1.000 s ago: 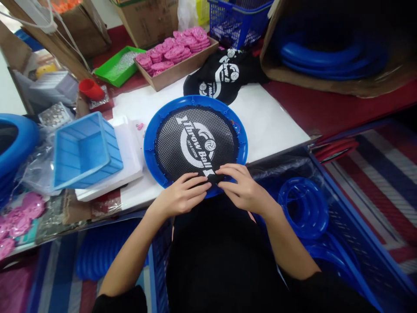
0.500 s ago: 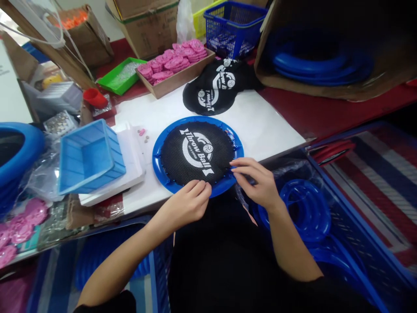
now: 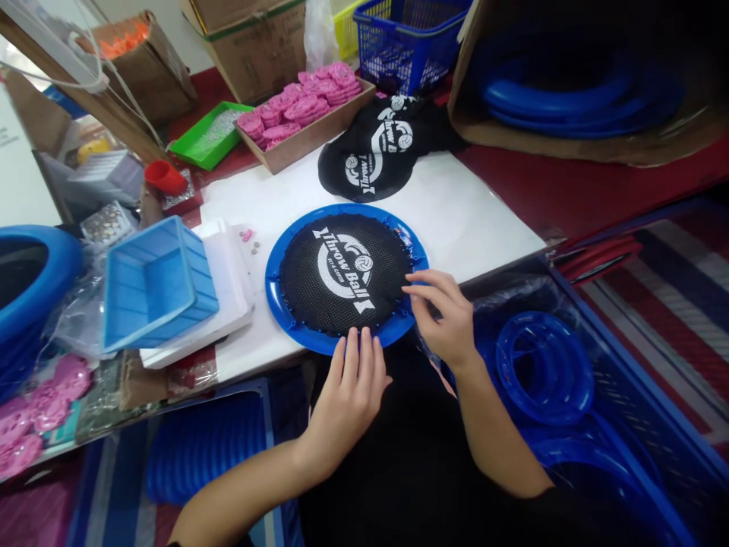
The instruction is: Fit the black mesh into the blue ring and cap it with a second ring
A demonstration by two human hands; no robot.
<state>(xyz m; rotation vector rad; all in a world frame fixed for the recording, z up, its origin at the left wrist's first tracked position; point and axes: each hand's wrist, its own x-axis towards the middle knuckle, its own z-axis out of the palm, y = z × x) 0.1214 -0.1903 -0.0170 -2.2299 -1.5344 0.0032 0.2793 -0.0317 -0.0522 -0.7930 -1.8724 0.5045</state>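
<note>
A round blue ring (image 3: 274, 292) with a black mesh disc (image 3: 319, 266) printed "Throw Ball" lies at the table's front edge. My left hand (image 3: 354, 384) rests with its fingers stretched out on the ring's near rim. At the ring's right side is my right hand (image 3: 447, 315), its fingers apart and curved over the rim, with nothing visible between them. Behind the ring, more printed black mesh discs (image 3: 364, 163) lie in an overlapping pile on white paper (image 3: 478, 220).
On the left stands a light blue bin (image 3: 159, 281) on a white foam piece. A cardboard tray (image 3: 307, 133) of pink parts and a green tray (image 3: 208, 137) are behind. Blue rings (image 3: 544, 365) fill a crate at lower right; a large carton stands at upper right.
My left hand has opened from a closed pose and now lies with straight fingers on the near rim. My right hand has stayed by the right side, its fingers still apart.
</note>
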